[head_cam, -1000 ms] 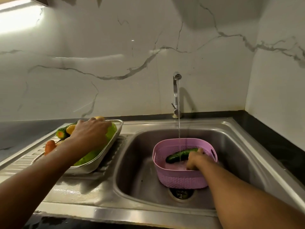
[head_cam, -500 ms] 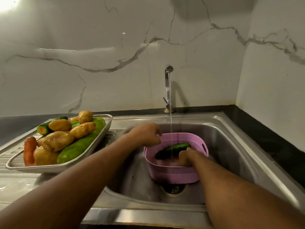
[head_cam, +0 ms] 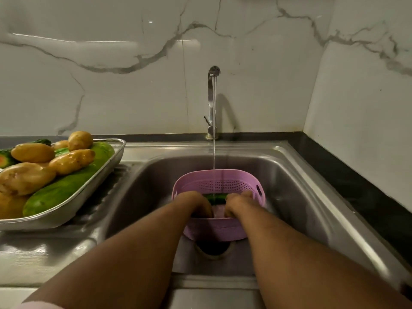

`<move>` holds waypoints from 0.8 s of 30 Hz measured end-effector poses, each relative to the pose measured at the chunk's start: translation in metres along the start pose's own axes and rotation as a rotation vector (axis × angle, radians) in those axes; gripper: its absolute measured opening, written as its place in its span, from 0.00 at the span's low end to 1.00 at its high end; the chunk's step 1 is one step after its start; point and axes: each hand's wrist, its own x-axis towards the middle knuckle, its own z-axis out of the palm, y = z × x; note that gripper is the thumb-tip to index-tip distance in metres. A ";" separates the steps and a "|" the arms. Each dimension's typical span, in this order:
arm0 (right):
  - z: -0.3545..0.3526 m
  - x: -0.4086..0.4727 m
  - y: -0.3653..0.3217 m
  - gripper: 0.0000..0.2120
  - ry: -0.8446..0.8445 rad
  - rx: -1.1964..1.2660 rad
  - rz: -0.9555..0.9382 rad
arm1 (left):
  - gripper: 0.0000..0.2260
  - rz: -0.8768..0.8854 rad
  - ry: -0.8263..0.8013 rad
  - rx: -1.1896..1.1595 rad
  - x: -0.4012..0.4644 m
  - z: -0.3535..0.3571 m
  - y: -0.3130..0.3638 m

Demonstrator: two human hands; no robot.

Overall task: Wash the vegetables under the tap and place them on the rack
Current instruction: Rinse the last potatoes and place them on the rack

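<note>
Gripping cucumber (head_cam: 215, 198) with both left hand (head_cam: 193, 202) and right hand (head_cam: 239, 202) under tap (head_cam: 211, 103) stream; left moved over from tray (head_cam: 93, 188). Scrubbing underway, racking pending.

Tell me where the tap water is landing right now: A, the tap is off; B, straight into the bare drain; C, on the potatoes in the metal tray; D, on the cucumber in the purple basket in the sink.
D: the stream from the tap drops into the purple basket and hits the cucumber that the left hand and right hand hold between them.
</note>
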 end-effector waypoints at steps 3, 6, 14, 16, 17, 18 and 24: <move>-0.002 -0.004 0.001 0.25 0.095 -0.098 -0.007 | 0.38 -0.023 -0.031 -0.014 -0.003 0.002 -0.003; -0.008 -0.012 -0.002 0.28 0.094 -0.143 -0.004 | 0.30 0.039 -0.070 -0.024 -0.012 0.004 -0.001; -0.020 -0.022 -0.004 0.29 -0.046 -0.138 -0.099 | 0.19 0.245 0.333 -0.667 -0.033 -0.001 -0.005; -0.019 -0.023 -0.005 0.28 -0.116 -0.098 -0.115 | 0.23 0.281 0.388 -0.889 -0.040 -0.003 0.000; -0.021 -0.024 -0.005 0.26 -0.138 -0.067 -0.120 | 0.23 0.308 0.376 -0.995 -0.044 -0.005 0.002; -0.022 -0.025 -0.005 0.23 -0.153 -0.027 -0.129 | 0.22 0.343 0.350 -1.075 -0.049 -0.006 0.005; -0.034 -0.027 -0.006 0.09 -0.104 0.346 -0.158 | 0.09 0.393 0.525 -1.029 -0.050 -0.006 0.004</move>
